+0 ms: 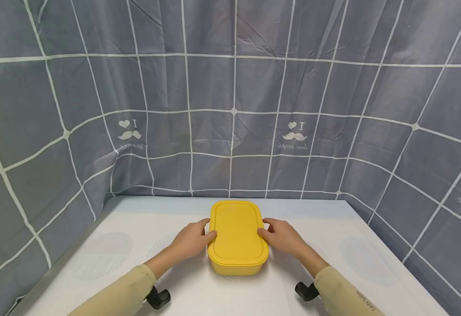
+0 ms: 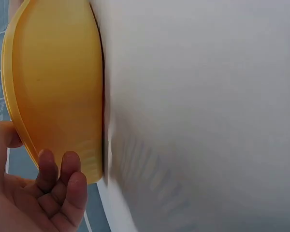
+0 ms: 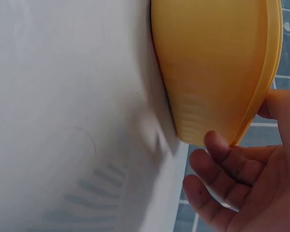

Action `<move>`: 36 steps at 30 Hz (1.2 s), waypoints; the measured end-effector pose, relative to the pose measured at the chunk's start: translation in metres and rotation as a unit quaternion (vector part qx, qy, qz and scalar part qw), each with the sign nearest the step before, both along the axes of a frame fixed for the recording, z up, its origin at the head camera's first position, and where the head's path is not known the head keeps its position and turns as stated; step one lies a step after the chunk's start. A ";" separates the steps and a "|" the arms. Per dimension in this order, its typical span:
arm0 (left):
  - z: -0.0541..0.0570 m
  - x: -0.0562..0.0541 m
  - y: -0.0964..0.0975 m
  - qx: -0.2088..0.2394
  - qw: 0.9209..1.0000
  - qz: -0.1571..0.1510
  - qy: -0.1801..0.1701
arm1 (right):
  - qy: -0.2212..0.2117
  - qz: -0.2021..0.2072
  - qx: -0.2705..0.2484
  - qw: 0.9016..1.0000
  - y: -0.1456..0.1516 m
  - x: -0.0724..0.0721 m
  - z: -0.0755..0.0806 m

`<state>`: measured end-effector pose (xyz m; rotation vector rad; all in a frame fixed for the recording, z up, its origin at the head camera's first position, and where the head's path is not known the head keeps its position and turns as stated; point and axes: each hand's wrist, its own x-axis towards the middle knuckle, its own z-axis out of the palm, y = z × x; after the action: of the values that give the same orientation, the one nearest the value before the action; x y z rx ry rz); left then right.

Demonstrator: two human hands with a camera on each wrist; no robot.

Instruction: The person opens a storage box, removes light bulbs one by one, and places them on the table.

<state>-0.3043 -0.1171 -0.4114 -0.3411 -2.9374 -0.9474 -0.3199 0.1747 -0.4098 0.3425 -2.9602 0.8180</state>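
A yellow rectangular food container (image 1: 238, 232) with rounded corners stands on the white-covered table, its matching yellow lid on top. My left hand (image 1: 192, 239) pinches the lid's left edge, thumb on top and index finger at the rim. Opposite it, my right hand (image 1: 283, 236) holds the right edge in the same manner. In the left wrist view, the other fingers of that hand (image 2: 43, 198) curl loosely beside the container's wall (image 2: 58, 72). The right wrist view likewise has loosely bent fingers (image 3: 212, 159) near the lower side wall (image 3: 208, 63).
A pale patterned cloth (image 1: 108, 254) covers the table. Grey curtains with white grid lines (image 1: 210, 131) hang behind it and along both sides. A black wrist mount (image 1: 158, 297) sits under the left sleeve, and another black mount (image 1: 307, 291) under the right.
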 end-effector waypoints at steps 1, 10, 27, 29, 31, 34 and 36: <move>0.000 0.000 0.000 0.004 1.000 -0.003 -0.002 | -0.001 -0.001 -0.003 1.000 -0.001 0.000 0.000; 0.000 0.002 0.003 0.036 0.999 -0.021 -0.014 | -0.012 -0.002 -0.036 0.999 -0.005 0.002 -0.001; 0.003 0.002 0.002 0.061 0.997 -0.039 -0.029 | 0.014 0.017 -0.069 0.997 -0.006 0.001 -0.008; 0.004 0.002 0.003 0.062 0.997 -0.039 -0.027 | 0.018 0.016 -0.069 0.997 -0.006 0.002 -0.006; 0.006 0.002 0.004 0.062 0.997 -0.039 -0.025 | 0.019 0.015 -0.070 0.997 -0.007 0.003 -0.004; 0.007 0.002 0.004 0.063 0.997 -0.039 -0.024 | 0.021 0.012 -0.074 0.997 -0.007 0.004 0.000; 0.008 0.003 0.003 0.067 0.997 -0.042 -0.023 | 0.020 0.009 -0.076 0.997 -0.008 0.005 0.002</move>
<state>-0.3012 -0.1139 -0.4034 -0.4450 -2.9014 -1.1705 -0.3152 0.1671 -0.4081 0.3723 -2.8399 1.0168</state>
